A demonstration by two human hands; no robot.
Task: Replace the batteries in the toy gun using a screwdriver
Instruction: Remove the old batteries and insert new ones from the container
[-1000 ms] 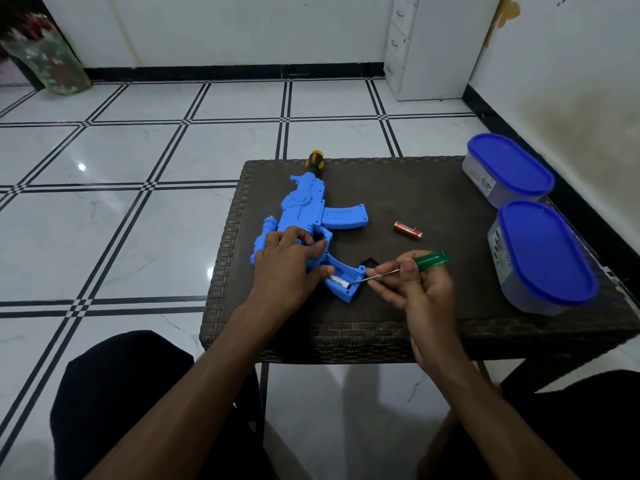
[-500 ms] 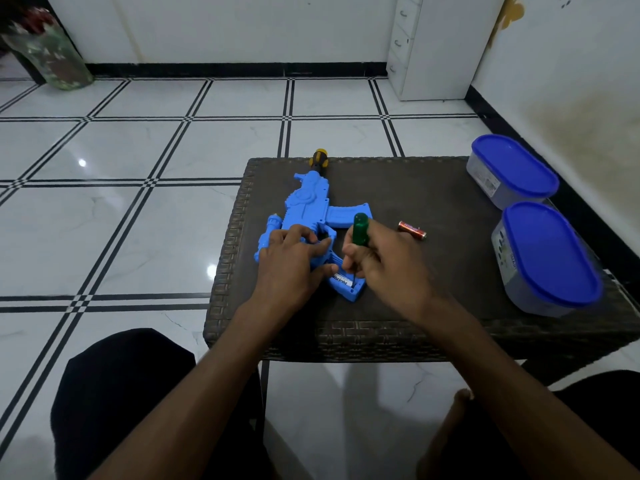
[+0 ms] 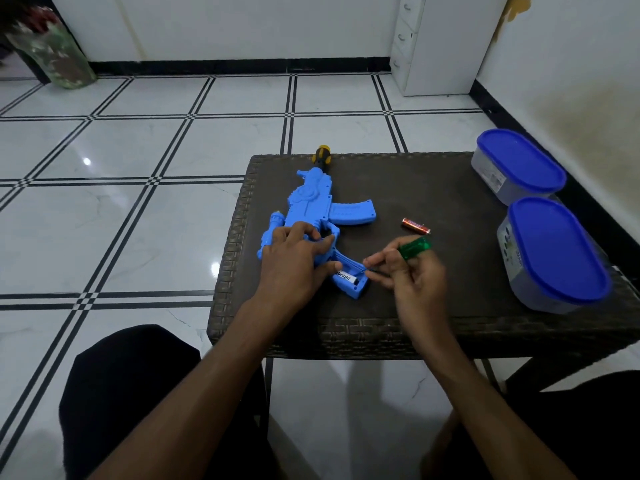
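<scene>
- Left hand (image 3: 296, 258) lies flat over the middle of the gun (image 3: 311, 216), fingers spread and pressing down on the body and grip — I judge this is to pin the toy to the table (image 3: 415, 188) so it does not slide while the other hand works at the butt end
- Right hand (image 3: 412, 275) is closed around the screwdriver (image 3: 414, 247), green handle up toward the far right, thin shaft running down between the fingertips to the open battery bay (image 3: 351, 278); the low slant looks suited to prying or nudging, not to turning a screw
- whether the tip touches the cell (image 3: 346, 276) or only the bay's edge is too small to tell
- gun is bright blue plastic, lying on its side near the table's left edge, yellow-and-black muzzle pointing away, magazine sticking out to the right
- bay at the near end is uncovered, with a white-and-black cell seated in it; its label ends in "bright"
- loose reddish battery (image 3: 415, 226) lies apart on the table, right of the magazine — old or new, I cannot say
- two blue-lidded tubs (image 3: 540, 216) stand at the right edge, well apart from the work
</scene>
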